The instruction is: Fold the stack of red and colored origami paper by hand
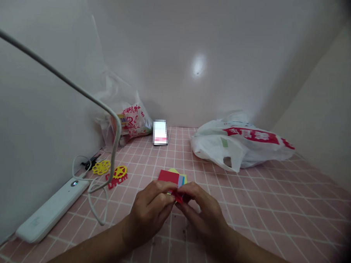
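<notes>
Between my fingertips is a small folded piece of red paper [178, 198]. My left hand [152, 204] pinches its left side, and my right hand [204, 214] pinches its right side. The two hands nearly meet over the pink tiled surface. Just beyond the fingertips lie coloured sheets, a red sheet [168, 176] on top at the left, with blue and yellow edges showing at its right. My fingers hide the near part of these sheets.
At the left are a white power bank [52, 211], a looping white cable [116, 144], yellow cutouts [101, 167] and a red cutout [116, 181]. Farther back stand a clear bag [132, 120], a lit phone [160, 132] and a white plastic bag [221, 147].
</notes>
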### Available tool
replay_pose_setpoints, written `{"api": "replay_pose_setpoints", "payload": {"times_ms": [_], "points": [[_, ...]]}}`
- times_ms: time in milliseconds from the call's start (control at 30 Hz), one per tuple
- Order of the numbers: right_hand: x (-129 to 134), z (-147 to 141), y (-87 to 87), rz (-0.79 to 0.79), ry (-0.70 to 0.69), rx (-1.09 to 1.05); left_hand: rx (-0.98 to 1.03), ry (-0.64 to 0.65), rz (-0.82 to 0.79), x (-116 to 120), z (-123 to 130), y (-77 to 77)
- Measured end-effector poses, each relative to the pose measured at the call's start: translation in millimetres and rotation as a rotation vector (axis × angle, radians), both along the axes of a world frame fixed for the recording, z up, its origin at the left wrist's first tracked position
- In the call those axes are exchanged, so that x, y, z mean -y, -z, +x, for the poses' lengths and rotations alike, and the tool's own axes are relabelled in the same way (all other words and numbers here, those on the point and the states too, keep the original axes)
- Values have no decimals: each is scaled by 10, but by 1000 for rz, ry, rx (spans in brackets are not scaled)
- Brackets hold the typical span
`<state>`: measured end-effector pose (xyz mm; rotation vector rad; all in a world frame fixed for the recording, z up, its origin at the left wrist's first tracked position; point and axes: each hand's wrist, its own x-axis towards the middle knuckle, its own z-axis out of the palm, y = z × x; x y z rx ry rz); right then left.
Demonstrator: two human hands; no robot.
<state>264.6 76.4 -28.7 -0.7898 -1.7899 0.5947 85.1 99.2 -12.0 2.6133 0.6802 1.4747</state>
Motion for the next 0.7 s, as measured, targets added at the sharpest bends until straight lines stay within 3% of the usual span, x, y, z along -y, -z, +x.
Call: {"api": "replay_pose_setpoints", "payload": {"times_ms": [167,300,400,600,700], "points": [[12,-1,7,-27,16,-1,20,22,-69,16,-11,38],[1,0,4,-64,7,-10,50,13,-215,23,8,26],[-19,3,-3,-144,-18,-34,106,24,-438,11,25,33],[-55,-2,22,-372,-21,-79,399,97,-1098,-24,75,81],[-75,-3,53,-427,-14,-87,487,144,-1247,-30,98,99]]}}
